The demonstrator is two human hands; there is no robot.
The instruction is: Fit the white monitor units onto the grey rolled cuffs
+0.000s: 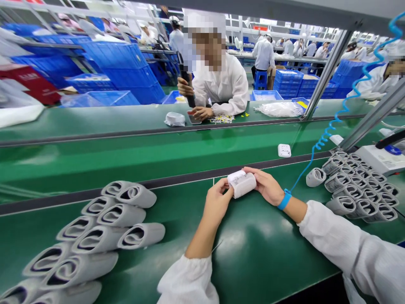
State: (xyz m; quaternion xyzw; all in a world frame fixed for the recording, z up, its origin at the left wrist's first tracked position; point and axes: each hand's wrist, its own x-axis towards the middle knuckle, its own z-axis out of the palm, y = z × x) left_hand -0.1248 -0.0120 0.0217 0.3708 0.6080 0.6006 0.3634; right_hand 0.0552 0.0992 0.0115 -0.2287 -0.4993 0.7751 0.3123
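Note:
My left hand (218, 197) grips the left end of a white wrist blood pressure monitor with a rolled grey cuff (244, 185), its thumb low and its fingers curled behind. On the other end, the fingers of my right hand (268, 186) close around the same piece, which is held just above the green bench (253, 249). A blue wrist strap (285, 200) circles my right wrist. To the left lie several rolled grey cuffs (144, 236) in slanting rows. More rolled cuffs (349, 192) are grouped on the right, with a single cuff (315, 177) beside them.
A coiled blue cord (340, 112) runs up from the strap. Beyond a dark rail lies a green conveyor belt (158, 150) carrying a white square unit (284, 150). Across it a co-worker (221, 82) leans over small parts. A metal post (329, 71) and white device (381, 158) stand right.

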